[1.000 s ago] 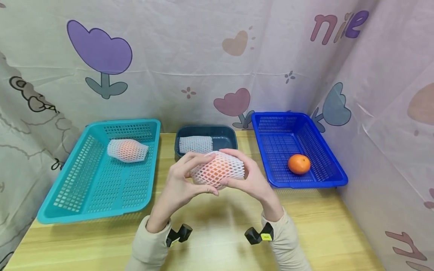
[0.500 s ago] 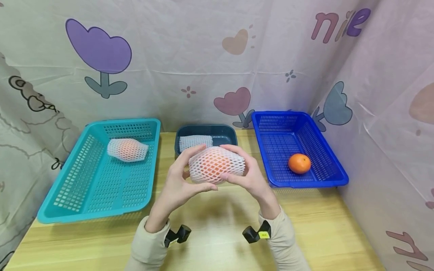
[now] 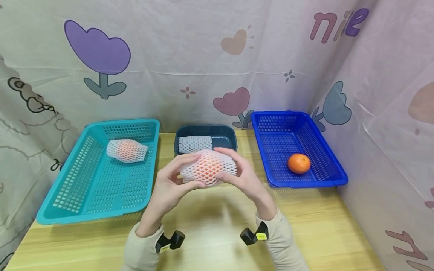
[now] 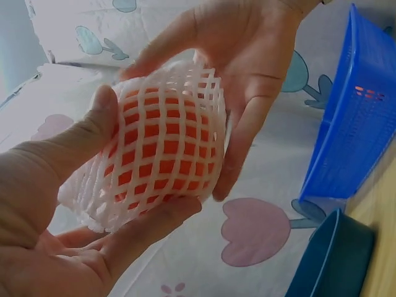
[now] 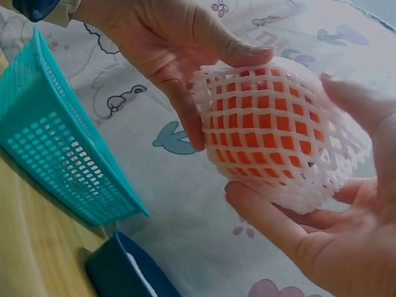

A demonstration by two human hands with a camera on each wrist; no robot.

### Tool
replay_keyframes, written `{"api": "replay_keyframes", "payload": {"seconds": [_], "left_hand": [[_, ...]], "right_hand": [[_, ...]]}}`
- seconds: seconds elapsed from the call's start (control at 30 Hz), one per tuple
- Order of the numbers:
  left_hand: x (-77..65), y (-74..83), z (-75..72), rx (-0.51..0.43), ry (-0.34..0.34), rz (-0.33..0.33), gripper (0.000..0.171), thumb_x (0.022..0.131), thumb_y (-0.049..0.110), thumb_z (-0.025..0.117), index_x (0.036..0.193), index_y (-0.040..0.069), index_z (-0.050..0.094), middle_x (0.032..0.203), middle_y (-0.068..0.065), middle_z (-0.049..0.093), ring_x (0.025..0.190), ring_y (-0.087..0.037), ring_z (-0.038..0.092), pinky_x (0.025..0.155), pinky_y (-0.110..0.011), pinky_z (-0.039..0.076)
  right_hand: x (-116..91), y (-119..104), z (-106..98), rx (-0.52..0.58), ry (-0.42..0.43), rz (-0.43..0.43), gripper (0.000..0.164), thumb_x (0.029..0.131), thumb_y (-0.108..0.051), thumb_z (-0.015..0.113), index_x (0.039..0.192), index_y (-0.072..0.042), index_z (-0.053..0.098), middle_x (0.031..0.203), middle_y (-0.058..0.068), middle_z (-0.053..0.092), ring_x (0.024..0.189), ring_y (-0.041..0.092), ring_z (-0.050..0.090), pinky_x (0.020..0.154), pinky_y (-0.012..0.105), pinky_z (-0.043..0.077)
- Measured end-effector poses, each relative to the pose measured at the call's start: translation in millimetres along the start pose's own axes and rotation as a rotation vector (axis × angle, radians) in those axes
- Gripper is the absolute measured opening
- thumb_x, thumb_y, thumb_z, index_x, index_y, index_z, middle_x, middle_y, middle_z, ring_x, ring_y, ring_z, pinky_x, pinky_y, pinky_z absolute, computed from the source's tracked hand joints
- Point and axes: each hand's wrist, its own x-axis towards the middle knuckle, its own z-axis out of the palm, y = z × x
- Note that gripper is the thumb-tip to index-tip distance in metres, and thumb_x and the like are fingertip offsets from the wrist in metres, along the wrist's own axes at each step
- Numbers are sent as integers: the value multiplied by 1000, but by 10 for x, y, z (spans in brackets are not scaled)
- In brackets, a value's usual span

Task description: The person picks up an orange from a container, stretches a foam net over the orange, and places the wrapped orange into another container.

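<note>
Both hands hold an orange in a white foam net sleeve [image 3: 208, 168] above the table, in front of the small dark bin. My left hand [image 3: 170, 183] grips its left end, thumb at the near side and fingers over the far side. At the right end my right hand [image 3: 245, 177] pinches it between thumb and fingers. In the left wrist view the orange fruit [image 4: 167, 145] shows through the mesh, and the net narrows toward the left hand. The right wrist view has the same sleeve [image 5: 272, 124] stretched around the fruit.
A teal basket [image 3: 98, 216] at left holds another netted orange [image 3: 128, 150]. The dark bin [image 3: 228, 131] at the back contains white foam net sleeves [image 3: 194, 144]. In the blue basket [image 3: 276, 150] at right lies a bare orange [image 3: 299, 163]. A printed curtain [image 3: 162, 56] hangs behind.
Both hands have shifted a little to the left with the netted orange, after a slight lift. The left hand has moved outward along the sleeve's end. Baskets and bin stay put.
</note>
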Motion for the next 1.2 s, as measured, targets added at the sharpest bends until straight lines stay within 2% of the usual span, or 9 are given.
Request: {"api": "replay_keyframes", "payload": {"seconds": [0.27,0.37,0.5,0.6,0.8,0.9,1.0,1.1,1.2], "left_hand": [[-59,96,-170,138,44,-20,65,71,-13,81,131,6,64,137,-9,59,118,-21,60,73,-35,59],[-39,135,-313,191,24,-75,67,74,-10,80,135,11,62,140,-7,56,115,-18,59,71,-32,60],[-8,169,-584,334,-2,-142,67,78,-2,81,139,17,58,139,-4,54,107,-12,59,65,-26,59],[-31,204,-834,437,-12,-179,68,81,2,80,142,19,55,141,-4,51,109,-9,56,66,-22,58],[-97,237,-1490,466,-65,-251,69,84,-3,75,146,14,48,147,-2,43,117,-10,50,77,-19,56],[-73,208,-1866,459,-122,-334,67,89,-1,71,148,14,44,143,0,45,112,-9,56,78,-23,57],[-28,141,-2239,442,-223,-459,64,95,4,65,151,15,38,139,-2,43,103,-13,64,77,-31,59],[16,38,-2573,432,-341,-578,61,100,12,59,154,16,31,140,-7,37,104,-15,66,80,-33,58],[45,-92,-2789,359,-418,-671,59,103,14,54,155,10,25,142,-12,34,109,-17,64,85,-37,57]], "right_hand": [[88,78,195,91,40,62,63,88,-33,77,140,-9,53,131,16,52,109,28,56,83,38,58],[199,114,292,121,27,69,61,89,-29,76,141,-9,52,131,15,52,110,26,57,85,38,57],[400,148,472,123,0,101,54,93,-16,69,143,-8,49,129,15,53,107,22,59,87,37,56],[581,172,667,116,-33,124,52,94,-7,64,144,-7,47,127,13,53,103,17,60,86,35,57],[971,293,1177,174,-70,182,52,94,-6,65,143,-9,46,118,1,56,95,9,60,81,29,57],[1168,369,1465,277,-28,311,51,94,-9,66,141,-10,48,111,-2,57,90,8,61,82,31,58],[1368,442,1729,426,22,478,48,96,-14,64,140,-10,48,108,2,58,93,16,62,92,43,55],[1534,537,1935,583,46,615,39,100,-20,57,136,-6,52,110,8,59,106,27,60,103,54,45],[1650,662,2084,709,55,695,37,104,-26,47,131,-3,55,117,14,60,121,36,54,109,59,35]]}}
